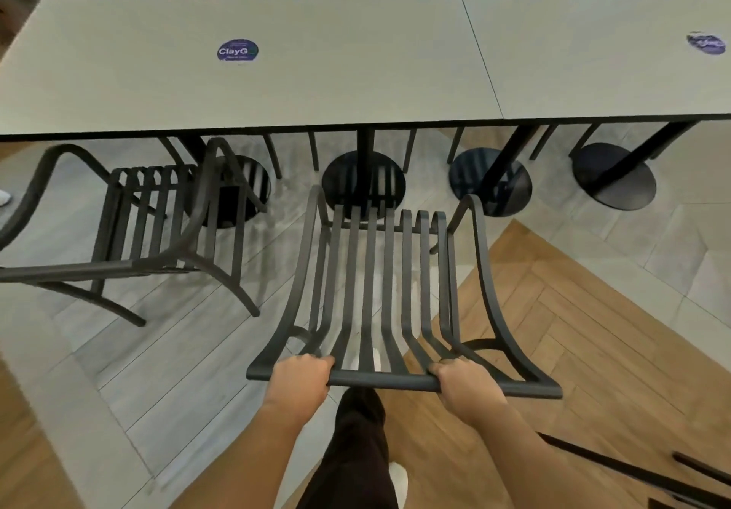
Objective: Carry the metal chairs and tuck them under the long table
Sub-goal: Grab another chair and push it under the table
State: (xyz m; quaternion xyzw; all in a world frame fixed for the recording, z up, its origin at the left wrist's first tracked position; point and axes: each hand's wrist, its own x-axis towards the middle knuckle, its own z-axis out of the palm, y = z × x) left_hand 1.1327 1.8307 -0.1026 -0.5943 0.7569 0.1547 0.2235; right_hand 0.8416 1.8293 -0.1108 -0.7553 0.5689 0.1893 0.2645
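Observation:
A dark metal slatted chair stands right in front of me, facing the long pale table. My left hand and my right hand both grip the top rail of its backrest, one towards each end. The chair's seat front is near the table's near edge, above a round black pedestal base. A second metal chair of the same kind stands to the left, its front slats partly under the table edge.
Three more round black pedestal bases stand under the table. Legs of other chairs show on the far side. Dark metal bars lie at the lower right. My leg and white shoe are below the chair back.

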